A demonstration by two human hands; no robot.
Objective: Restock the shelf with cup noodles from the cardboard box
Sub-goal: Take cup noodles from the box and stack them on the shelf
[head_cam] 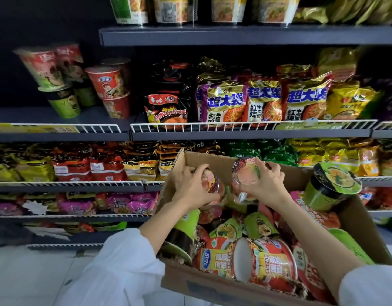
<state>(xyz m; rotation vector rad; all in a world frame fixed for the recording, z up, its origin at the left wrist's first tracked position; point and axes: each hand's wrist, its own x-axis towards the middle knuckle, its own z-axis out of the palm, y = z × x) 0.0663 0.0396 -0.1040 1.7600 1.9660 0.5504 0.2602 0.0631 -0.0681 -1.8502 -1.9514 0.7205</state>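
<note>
Two cups up out of the cardboard box, one in each hand. Left hand fingers curled round a red cup; right hand fingers round another cup. Likely bound for the shelf gap, far left.

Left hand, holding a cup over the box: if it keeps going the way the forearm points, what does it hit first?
Likely the cardboard box far wall, just beyond the left hand and its cup; packet shelves lie behind. Depth unclear.
</note>
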